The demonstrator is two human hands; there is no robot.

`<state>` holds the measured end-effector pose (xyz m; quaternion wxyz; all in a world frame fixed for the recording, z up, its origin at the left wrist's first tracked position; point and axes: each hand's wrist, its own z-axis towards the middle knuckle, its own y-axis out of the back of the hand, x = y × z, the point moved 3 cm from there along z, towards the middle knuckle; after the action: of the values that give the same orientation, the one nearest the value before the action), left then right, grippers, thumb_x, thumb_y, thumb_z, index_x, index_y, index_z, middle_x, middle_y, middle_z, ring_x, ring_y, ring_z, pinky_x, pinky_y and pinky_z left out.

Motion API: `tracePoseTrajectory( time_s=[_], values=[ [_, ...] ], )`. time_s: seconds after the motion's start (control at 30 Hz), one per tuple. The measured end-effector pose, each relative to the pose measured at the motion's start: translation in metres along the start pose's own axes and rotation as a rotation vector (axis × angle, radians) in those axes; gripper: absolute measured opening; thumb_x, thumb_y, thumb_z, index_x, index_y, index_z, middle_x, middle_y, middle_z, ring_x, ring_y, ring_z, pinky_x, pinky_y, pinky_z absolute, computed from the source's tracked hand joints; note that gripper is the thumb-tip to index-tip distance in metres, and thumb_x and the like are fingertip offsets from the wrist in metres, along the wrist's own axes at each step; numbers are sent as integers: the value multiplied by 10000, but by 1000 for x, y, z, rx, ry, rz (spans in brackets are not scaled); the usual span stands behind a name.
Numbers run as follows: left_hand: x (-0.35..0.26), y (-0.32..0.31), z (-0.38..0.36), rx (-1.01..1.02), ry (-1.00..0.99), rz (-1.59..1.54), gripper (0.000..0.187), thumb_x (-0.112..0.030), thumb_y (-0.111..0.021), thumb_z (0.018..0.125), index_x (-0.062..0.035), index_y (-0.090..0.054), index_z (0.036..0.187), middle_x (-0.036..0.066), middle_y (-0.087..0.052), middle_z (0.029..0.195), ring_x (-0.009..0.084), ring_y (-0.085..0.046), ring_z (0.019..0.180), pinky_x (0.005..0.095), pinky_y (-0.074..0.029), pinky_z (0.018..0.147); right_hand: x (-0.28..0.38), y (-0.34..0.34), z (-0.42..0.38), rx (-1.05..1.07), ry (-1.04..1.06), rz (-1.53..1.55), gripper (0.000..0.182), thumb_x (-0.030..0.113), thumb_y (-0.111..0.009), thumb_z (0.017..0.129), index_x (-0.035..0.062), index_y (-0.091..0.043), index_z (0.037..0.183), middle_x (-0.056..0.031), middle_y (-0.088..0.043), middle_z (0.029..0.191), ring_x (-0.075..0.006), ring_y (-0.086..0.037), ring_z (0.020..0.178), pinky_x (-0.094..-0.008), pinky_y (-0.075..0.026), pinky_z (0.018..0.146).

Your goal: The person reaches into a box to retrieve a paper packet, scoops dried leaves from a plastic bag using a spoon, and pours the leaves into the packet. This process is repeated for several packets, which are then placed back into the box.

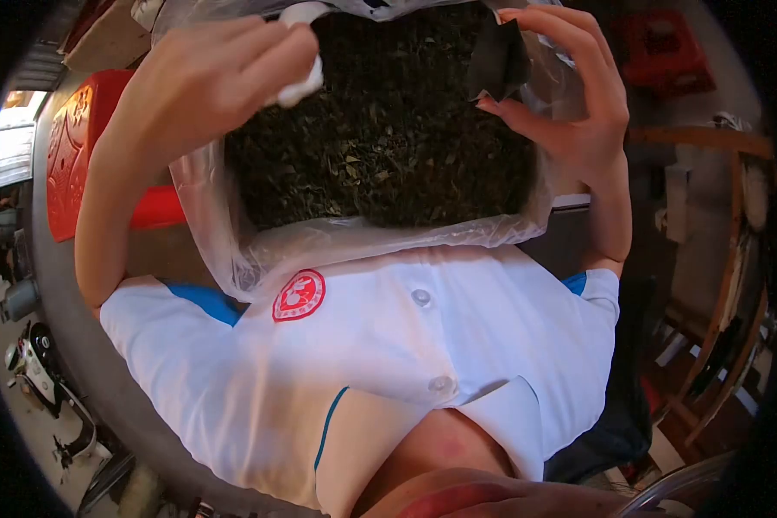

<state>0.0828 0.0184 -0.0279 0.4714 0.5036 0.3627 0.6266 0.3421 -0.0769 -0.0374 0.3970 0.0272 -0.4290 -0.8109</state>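
Observation:
Dried dark green leaves [363,155] fill a large container lined with a clear plastic bag [345,242], directly in front of the chest. My left hand [220,78] is closed around a white object [306,85] over the left part of the leaves; motion blur and the fingers hide most of its shape. Over the right part, my right hand [570,86] pinches a small dark pouch [498,62] between thumb and fingers. The pouch is upright near the bag's right side.
A red plastic stool [82,155] is at the left, and another red plastic item [665,52] is at the upper right. A wooden frame [725,302] stands on the right. A motorbike [47,371] is at the lower left.

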Motion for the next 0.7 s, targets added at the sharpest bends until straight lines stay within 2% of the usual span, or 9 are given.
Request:
tracePoseTrajectory(
  time_s=[0.1, 0.13, 0.23, 0.37, 0.4, 0.5, 0.6, 0.7],
  values=[
    [-9, 6, -12, -37, -13, -166, 268, -33, -693, 798, 23, -630, 1053, 136, -675, 804, 264, -664, 649, 317, -509, 559, -3, -3, -6, -13, -20, -19, 564, 100, -839, 663, -5, -584, 1155, -141, -566, 1058, -259, -586, 930, -333, -471, 804],
    [-11, 12, -17, -80, 63, -234, 234, 3, -703, 778, 17, -643, 1004, 151, -672, 795, 255, -668, 655, 312, -506, 544, -5, -4, -9, -17, -9, -18, 565, 99, -839, 663, -6, -580, 1154, -143, -564, 1059, -259, -586, 935, -332, -471, 807],
    [-16, 18, -24, 14, 195, -136, 244, 29, -695, 779, 9, -627, 1013, 157, -677, 810, 260, -675, 670, 322, -511, 564, -7, -10, -15, -1, -7, 0, 568, 94, -838, 660, -10, -578, 1154, -147, -563, 1062, -257, -585, 947, -331, -471, 814],
    [-10, 3, -29, 119, 330, -155, 201, -48, -642, 863, -35, -585, 1056, 147, -655, 753, 253, -649, 621, 331, -491, 553, -3, -11, -14, 53, -7, 10, 574, 89, -837, 658, -6, -576, 1160, -151, -564, 1071, -259, -584, 959, -330, -472, 820],
    [-7, -2, -28, 20, 362, -213, 125, -113, -599, 918, -46, -592, 1023, 108, -614, 664, 197, -611, 537, 301, -456, 497, -4, -13, -14, 36, 17, 26, 575, 89, -836, 658, -5, -575, 1161, -152, -564, 1074, -261, -585, 960, -332, -472, 822],
    [-2, -25, -40, 178, 744, -629, 141, -173, -581, 949, -39, -605, 988, 56, -582, 603, 128, -574, 485, 256, -428, 450, -5, -21, -21, 4, -13, 22, 576, 84, -834, 657, -1, -572, 1163, -154, -566, 1083, -266, -586, 971, -337, -474, 833],
    [-5, -41, -44, 117, 932, -854, 198, -230, -570, 963, -38, -612, 939, 16, -563, 575, 74, -544, 461, 218, -406, 415, -6, -20, -22, 13, -32, 20, 577, 79, -832, 657, -1, -567, 1164, -157, -565, 1088, -269, -586, 980, -340, -476, 841],
    [-12, -41, -31, 65, 1051, -978, 223, -257, -574, 959, -41, -615, 920, 14, -577, 589, 74, -549, 459, 203, -409, 399, -7, -20, -21, -10, 9, 33, 580, 76, -830, 658, -2, -563, 1166, -158, -564, 1088, -270, -587, 982, -339, -478, 846]
  ],
)
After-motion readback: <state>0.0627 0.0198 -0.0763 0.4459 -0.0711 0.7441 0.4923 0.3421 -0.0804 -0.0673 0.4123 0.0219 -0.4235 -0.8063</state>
